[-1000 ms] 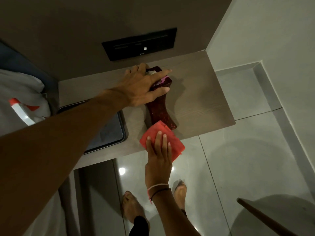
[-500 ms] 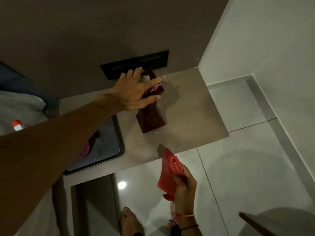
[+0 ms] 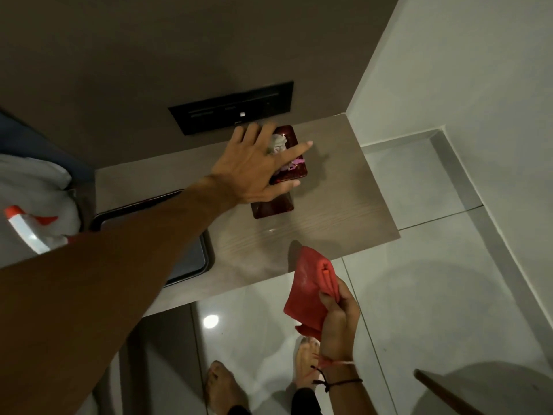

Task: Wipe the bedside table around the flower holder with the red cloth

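Steadiness matters: left hand (image 3: pixel 254 170), fingers spread, rests on flower holder (image 3: pixel 273 206); right hand (image 3: pixel 338 313), clutching red cloth (image 3: pixel 305 284), should sweep the counter (image 3: pixel 344 199) flat.

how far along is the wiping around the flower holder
Done, apparently: a damp sheen on the bedside table in front of the flower holder. In hand: the right hand grips the red cloth off the table edge; the left hand rests on the holder. Left: possibly the tabletop beside and behind it.

No readable txt, labels or nos. anywhere; wall panel (image 3: pixel 231 108) markings too small.
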The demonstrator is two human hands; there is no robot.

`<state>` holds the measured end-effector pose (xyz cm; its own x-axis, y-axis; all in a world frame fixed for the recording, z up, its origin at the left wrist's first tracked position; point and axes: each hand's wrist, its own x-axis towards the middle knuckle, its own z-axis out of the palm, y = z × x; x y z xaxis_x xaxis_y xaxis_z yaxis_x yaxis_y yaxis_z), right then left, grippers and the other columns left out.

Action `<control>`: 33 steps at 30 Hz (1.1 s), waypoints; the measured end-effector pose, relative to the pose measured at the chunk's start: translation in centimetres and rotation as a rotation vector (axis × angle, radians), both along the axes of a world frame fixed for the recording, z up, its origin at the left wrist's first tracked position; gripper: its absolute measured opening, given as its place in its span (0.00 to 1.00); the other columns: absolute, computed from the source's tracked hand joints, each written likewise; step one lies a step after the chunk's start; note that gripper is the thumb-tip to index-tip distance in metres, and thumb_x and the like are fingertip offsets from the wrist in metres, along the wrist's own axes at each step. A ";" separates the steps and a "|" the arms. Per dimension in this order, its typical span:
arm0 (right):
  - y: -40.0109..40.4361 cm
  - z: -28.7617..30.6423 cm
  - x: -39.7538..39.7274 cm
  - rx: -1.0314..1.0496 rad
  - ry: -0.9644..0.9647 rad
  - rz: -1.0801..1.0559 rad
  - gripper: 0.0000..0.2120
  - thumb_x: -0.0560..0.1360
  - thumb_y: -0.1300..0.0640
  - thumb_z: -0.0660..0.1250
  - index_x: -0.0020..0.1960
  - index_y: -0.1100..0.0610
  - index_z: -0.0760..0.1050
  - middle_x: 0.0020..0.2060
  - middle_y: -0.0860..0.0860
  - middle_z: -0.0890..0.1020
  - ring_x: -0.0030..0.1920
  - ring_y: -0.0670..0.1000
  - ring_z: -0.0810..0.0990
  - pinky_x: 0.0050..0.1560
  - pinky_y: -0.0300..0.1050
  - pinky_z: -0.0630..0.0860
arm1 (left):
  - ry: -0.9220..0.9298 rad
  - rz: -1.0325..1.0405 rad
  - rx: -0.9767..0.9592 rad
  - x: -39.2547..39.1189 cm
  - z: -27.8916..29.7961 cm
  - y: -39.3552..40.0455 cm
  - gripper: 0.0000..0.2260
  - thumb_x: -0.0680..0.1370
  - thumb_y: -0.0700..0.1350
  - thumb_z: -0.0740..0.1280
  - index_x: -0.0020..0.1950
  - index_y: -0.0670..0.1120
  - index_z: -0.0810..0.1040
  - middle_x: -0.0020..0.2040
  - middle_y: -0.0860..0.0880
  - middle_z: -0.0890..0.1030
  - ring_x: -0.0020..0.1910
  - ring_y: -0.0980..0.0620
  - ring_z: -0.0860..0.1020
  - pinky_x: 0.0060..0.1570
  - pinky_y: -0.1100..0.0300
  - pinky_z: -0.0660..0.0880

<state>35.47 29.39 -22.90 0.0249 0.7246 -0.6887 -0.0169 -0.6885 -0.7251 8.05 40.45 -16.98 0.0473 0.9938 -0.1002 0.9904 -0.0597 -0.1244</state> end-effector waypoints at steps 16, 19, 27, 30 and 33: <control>-0.8 1.8 -13.9 -0.125 0.233 0.488 0.24 0.65 0.62 0.69 0.62 0.61 0.77 0.62 0.68 0.80 0.58 0.69 0.80 0.60 0.71 0.75 | -2.053 1.427 0.112 0.8 -5.1 -23.6 0.07 0.78 0.50 0.71 0.50 0.49 0.86 0.46 0.46 0.87 0.39 0.53 0.86 0.34 0.59 0.81; 0.1 0.9 -16.7 -0.009 0.124 0.559 0.18 0.73 0.68 0.66 0.62 0.60 0.80 0.58 0.65 0.83 0.54 0.65 0.81 0.59 0.61 0.78 | -1.883 1.516 0.346 -0.2 -5.5 -22.4 0.07 0.77 0.34 0.70 0.48 0.46 0.84 0.41 0.47 0.86 0.39 0.49 0.84 0.34 0.58 0.83; 1.7 -0.3 -24.1 0.096 -0.052 0.916 0.28 0.74 0.81 0.56 0.72 0.68 0.69 0.58 0.63 0.81 0.52 0.59 0.80 0.38 0.35 0.80 | -1.424 1.515 0.202 -5.9 -5.7 -20.1 0.18 0.76 0.36 0.67 0.67 0.39 0.78 0.62 0.36 0.83 0.63 0.37 0.81 0.65 0.42 0.78; 2.4 0.8 -24.2 0.186 -0.144 1.029 0.28 0.74 0.82 0.55 0.73 0.71 0.64 0.70 0.67 0.72 0.69 0.64 0.72 0.42 0.26 0.76 | -1.329 1.439 0.104 -5.3 -4.2 -20.4 0.18 0.78 0.40 0.66 0.68 0.42 0.76 0.64 0.37 0.82 0.64 0.36 0.80 0.65 0.45 0.78; 3.3 2.5 -23.5 0.272 -0.189 1.126 0.33 0.76 0.76 0.60 0.79 0.63 0.58 0.78 0.60 0.64 0.78 0.58 0.62 0.76 0.44 0.64 | -1.188 1.297 0.084 -4.8 -1.6 -19.9 0.25 0.81 0.42 0.65 0.78 0.45 0.67 0.73 0.40 0.75 0.73 0.38 0.73 0.72 0.50 0.72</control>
